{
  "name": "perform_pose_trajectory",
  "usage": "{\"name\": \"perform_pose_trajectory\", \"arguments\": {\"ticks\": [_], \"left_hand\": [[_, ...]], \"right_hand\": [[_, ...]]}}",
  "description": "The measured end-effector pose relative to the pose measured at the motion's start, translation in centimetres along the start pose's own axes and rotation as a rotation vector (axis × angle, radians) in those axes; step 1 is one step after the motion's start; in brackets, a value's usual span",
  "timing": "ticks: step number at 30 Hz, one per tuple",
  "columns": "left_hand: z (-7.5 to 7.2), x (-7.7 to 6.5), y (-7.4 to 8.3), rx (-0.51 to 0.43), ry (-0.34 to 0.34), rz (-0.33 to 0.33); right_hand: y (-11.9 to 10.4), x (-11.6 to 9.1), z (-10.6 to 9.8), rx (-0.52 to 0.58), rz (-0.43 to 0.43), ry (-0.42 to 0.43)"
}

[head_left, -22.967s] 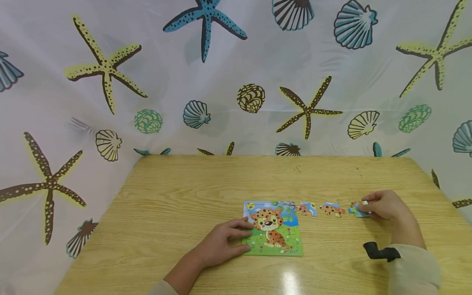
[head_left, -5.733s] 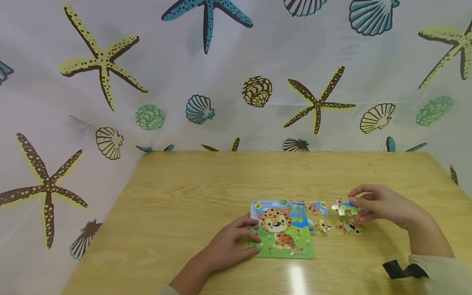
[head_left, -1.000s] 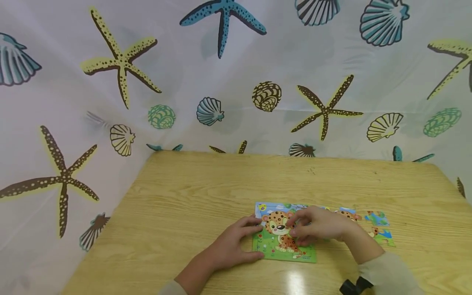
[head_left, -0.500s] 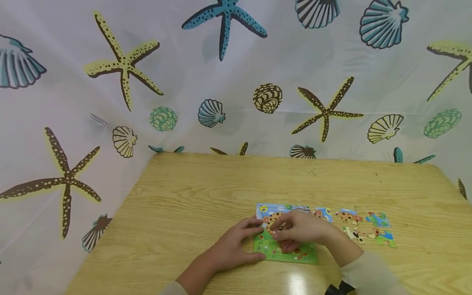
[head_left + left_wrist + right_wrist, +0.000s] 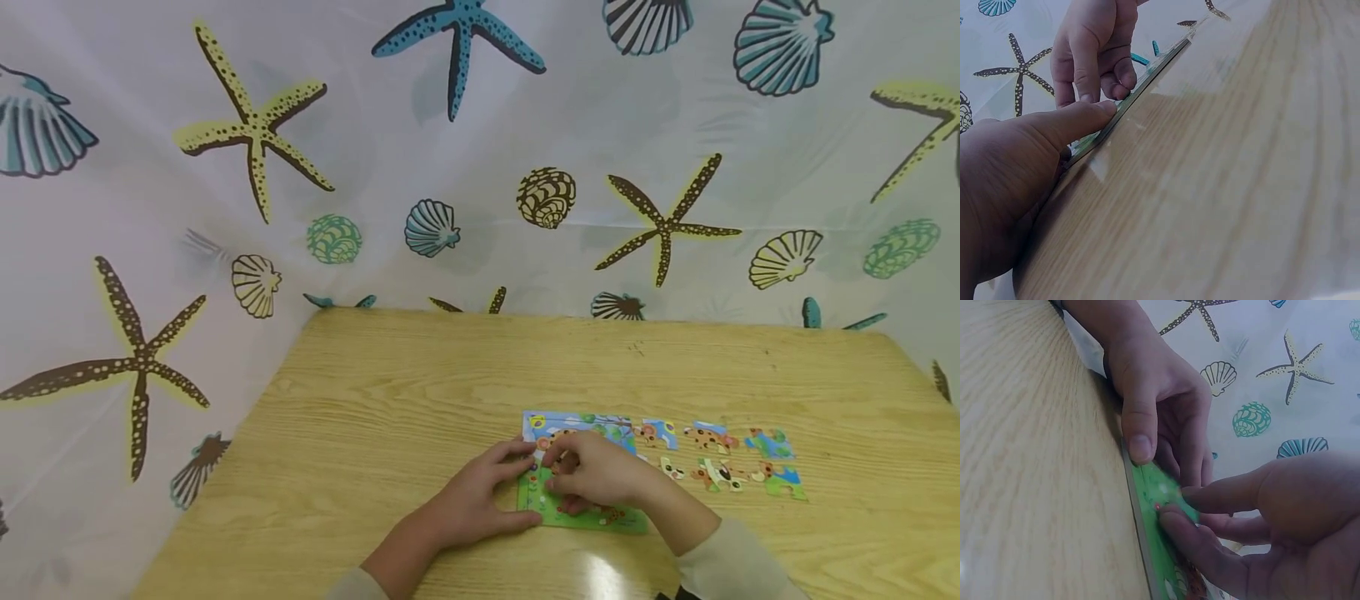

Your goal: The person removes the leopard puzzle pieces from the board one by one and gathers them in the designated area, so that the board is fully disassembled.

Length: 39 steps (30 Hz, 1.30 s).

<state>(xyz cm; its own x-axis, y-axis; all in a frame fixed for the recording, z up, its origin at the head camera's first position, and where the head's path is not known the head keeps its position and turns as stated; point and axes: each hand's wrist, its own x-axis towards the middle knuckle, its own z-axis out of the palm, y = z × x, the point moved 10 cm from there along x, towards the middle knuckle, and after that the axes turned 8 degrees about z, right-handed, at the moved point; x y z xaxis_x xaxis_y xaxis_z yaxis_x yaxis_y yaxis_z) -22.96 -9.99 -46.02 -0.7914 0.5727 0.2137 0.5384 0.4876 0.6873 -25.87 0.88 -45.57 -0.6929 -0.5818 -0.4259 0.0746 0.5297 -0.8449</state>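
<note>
A flat leopard-picture puzzle board [image 5: 581, 419] lies on the table. My left hand [image 5: 480, 497] rests along its left side, fingers touching the left edge and thumb near the front corner. Over the middle of the board is my right hand [image 5: 600, 471], bent at the fingers, hiding most of the leopard. In the right wrist view, right thumb and index fingertips [image 5: 1175, 515] touch the green area beside a red flower; whether they pinch a piece is unclear. Right of the board lie loose puzzle pieces in two rows, among them an ear piece [image 5: 660, 433] and a face piece [image 5: 722, 475].
The wooden table [image 5: 390, 392] extends around the board. A pale curtain [image 5: 465, 167] printed with starfish and shells hangs behind and at the sides. A black strap [image 5: 675, 594] shows at the right sleeve.
Over the last second my right hand has moved left across the board, uncovering loose pieces at its right. The left hand stays put. Earlier the right hand was among the loose pieces, which now lie differently.
</note>
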Motion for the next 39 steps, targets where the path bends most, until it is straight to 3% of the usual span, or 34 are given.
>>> {"name": "perform_pose_trajectory", "arguments": {"ticks": [15, 30, 39], "left_hand": [[0.2, -0.1, -0.3, -0.021, -0.017, -0.017], [0.1, 0.0, -0.2, -0.001, -0.006, 0.002], [-0.1, -0.2, -0.1, -0.002, -0.008, -0.009]], "right_hand": [[0.3, -1.1, -2.0, -0.017, -0.029, 0.08], [1.7, -3.5, -2.7, 0.129, -0.087, 0.002], [3.5, -5.0, -3.6, 0.244, -0.039, 0.029]]}}
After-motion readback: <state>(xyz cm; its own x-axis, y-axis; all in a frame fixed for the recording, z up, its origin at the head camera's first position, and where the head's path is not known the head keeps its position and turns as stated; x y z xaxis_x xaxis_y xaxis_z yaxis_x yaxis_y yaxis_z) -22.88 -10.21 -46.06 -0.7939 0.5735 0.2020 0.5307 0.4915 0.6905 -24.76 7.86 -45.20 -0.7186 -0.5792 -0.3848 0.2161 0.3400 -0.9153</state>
